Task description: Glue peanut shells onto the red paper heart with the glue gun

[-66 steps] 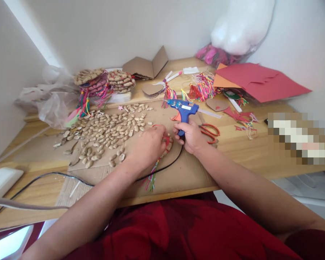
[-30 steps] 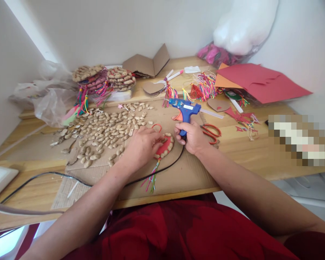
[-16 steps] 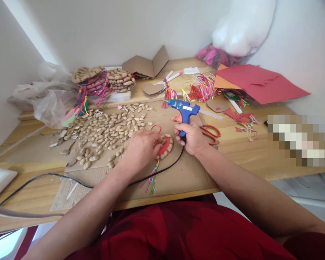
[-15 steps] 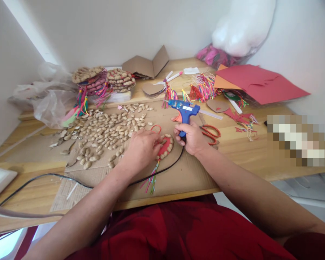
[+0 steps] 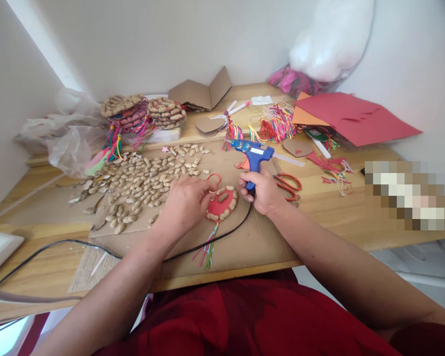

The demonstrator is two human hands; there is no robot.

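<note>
A red heart-shaped piece (image 5: pixel 218 206) lies on the cardboard with peanuts along its rim and one peanut (image 5: pixel 223 197) on its inner part. A red loop rises from its top, and a multicoloured tassel (image 5: pixel 208 248) hangs towards me. Over its left edge is my left hand (image 5: pixel 188 200), thumb and forefinger bent and a little apart, with no object visible between them. My right hand (image 5: pixel 261 190) grips the handle of a blue hot glue gun (image 5: pixel 252 157), whose nozzle points left. A clear glue stick (image 5: pixel 289 160) sticks out of its back.
Loose peanuts (image 5: pixel 141 180) cover the left of the cardboard mat (image 5: pixel 237 247). The gun's black cord (image 5: pixel 207 245) crosses in front. Orange-handled scissors (image 5: pixel 289 185) lie right of my right hand. Behind are finished peanut pieces (image 5: pixel 165 111), tassels (image 5: pixel 282 121), cardboard hearts (image 5: pixel 297 147) and red sheets (image 5: pixel 359 118).
My left hand has drawn back to the left, uncovering more of the red heart and the peanut on it. My right hand and the glue gun have stayed nearly in place.
</note>
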